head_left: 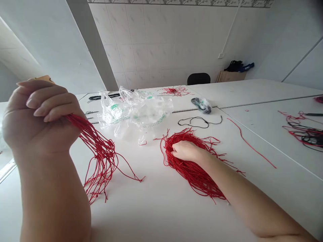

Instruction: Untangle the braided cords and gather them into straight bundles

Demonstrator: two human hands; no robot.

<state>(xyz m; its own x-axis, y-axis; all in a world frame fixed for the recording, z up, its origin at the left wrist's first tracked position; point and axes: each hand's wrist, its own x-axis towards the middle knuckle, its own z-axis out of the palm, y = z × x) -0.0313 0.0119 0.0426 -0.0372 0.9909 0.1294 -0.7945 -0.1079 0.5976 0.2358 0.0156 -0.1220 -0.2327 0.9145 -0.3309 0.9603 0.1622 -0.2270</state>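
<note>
My left hand (45, 111) is raised at the left, its fingers wrapped round a bundle of knotted red cords (101, 151). Their loose ends hang down to the table. A small yellowish piece (45, 78) shows behind the top of this hand; what it is I cannot tell. On the table, a thick heap of red cords (202, 178) lies right of centre. My right hand (185, 151) reaches into the heap, with fingers curled closed on cords there. Its fingertips are partly hidden.
Crumpled clear plastic bags (136, 111) lie ahead on the white table (141, 215). Beyond the heap are a black cord (194, 121), a bagged dark coil (202, 105) and a red tangle (174, 90). A single red cord (247, 143) and black-and-red cords (308, 134) lie rightward.
</note>
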